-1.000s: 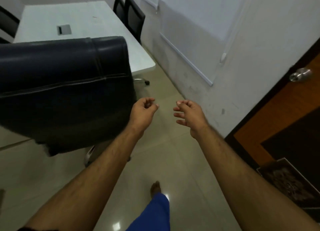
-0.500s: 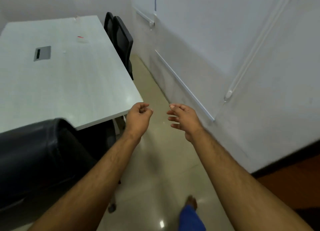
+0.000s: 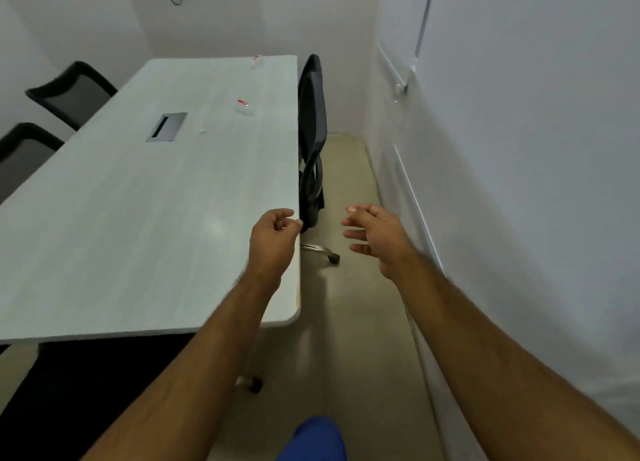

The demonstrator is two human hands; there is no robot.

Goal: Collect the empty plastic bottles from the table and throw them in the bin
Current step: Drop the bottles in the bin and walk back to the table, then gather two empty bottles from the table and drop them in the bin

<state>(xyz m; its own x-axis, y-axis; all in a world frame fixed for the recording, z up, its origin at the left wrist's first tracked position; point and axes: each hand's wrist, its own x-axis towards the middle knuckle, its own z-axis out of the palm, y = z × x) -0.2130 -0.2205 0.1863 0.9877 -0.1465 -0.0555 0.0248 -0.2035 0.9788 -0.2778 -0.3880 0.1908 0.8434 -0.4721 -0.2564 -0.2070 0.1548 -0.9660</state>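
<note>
Clear bottles now in view far along table; both hands loosely curled, empty

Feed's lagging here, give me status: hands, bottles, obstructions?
Left hand and right hand empty. Near bottle and far bottle untouched on table. Black chair crowds the aisle.

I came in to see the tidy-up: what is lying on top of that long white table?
On the table: two clear plastic bottles with red labels, one midway along, one at the far end, and a grey cable hatch. The left forearm covers the near corner.
</note>
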